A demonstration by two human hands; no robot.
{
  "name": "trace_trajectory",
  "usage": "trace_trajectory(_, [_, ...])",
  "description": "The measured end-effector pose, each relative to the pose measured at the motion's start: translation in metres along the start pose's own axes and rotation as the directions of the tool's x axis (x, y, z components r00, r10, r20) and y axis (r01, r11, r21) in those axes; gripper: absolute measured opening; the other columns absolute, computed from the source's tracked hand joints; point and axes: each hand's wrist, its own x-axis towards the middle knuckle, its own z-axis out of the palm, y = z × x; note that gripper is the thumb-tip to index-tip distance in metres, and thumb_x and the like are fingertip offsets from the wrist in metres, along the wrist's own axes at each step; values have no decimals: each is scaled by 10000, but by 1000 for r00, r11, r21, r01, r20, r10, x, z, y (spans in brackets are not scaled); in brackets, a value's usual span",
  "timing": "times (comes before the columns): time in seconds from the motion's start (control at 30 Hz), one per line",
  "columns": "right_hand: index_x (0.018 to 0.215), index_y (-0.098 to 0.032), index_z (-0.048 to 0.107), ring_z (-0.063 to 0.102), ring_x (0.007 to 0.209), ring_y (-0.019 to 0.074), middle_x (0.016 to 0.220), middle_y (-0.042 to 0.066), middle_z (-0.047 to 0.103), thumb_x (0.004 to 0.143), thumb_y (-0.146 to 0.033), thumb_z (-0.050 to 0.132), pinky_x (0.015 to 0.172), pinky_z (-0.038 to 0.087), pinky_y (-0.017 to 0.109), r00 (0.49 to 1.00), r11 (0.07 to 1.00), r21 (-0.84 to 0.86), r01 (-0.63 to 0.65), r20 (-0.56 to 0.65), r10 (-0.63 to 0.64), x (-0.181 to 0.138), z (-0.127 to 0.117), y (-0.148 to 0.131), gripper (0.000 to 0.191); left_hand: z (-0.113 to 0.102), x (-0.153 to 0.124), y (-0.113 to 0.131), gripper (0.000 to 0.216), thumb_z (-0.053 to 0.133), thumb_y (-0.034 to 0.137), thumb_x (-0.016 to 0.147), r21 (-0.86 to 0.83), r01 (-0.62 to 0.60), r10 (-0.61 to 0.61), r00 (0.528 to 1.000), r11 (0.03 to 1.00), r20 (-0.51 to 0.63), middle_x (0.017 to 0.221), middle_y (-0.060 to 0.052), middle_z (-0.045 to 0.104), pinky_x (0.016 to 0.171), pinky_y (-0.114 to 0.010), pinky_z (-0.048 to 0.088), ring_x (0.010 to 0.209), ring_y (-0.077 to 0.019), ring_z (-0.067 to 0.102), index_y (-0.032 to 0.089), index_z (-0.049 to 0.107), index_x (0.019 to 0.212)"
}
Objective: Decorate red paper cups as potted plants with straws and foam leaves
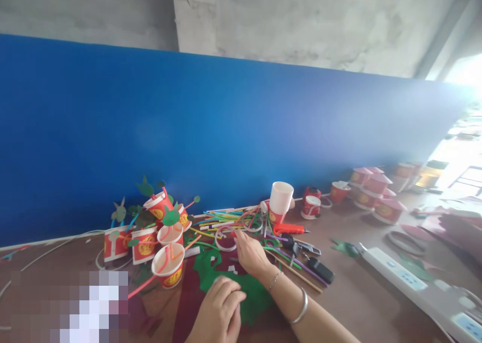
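Note:
My right hand [251, 255] reaches across the table, its fingers pressed together beside a pale ring [225, 239]. What those fingertips pinch, if anything, is hidden. Nearer to me, my left hand [221, 308] is curled closed over green paper [250, 295], and its grip is out of sight. Small white scraps [232, 269] lie on the green paper between both hands. Behind the right hand is a heap of coloured straws [222, 216]. To the left stand red and white paper cups [168, 267] with straws and green paper cutouts [171, 217] attached.
A tall stack of white cups [281, 197] stands behind a red-handled tool [289, 228]. A black key fob [320, 270] lies right of my wrist. Farther right are a white power strip [395, 272] and pink-topped cups [376, 182]. A blue panel [226, 132] borders the table's back.

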Motion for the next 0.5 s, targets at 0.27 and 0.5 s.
trace_trajectory(0.27, [1011, -166, 556, 633, 656, 180, 776, 64, 681, 957, -250, 293, 581, 396, 247, 1000, 997, 74, -5, -26, 7, 2, 4, 1, 281, -7, -2, 6, 329, 415, 38, 787, -118, 144, -156, 982, 983, -103, 940, -84, 652, 811, -365, 526, 906, -206, 609, 193, 578, 1026])
trace_trajectory(0.5, [1065, -146, 538, 621, 868, 218, 955, 127, 656, 942, -211, 262, 742, 462, 303, 994, 988, 153, 19, -106, -3, 6, 7, 11, 309, -9, -5, -26, 205, 449, 206, 816, -512, 575, -756, 594, 638, -276, 873, -84, 668, 758, -356, 539, 835, -213, 653, 158, 601, 946])
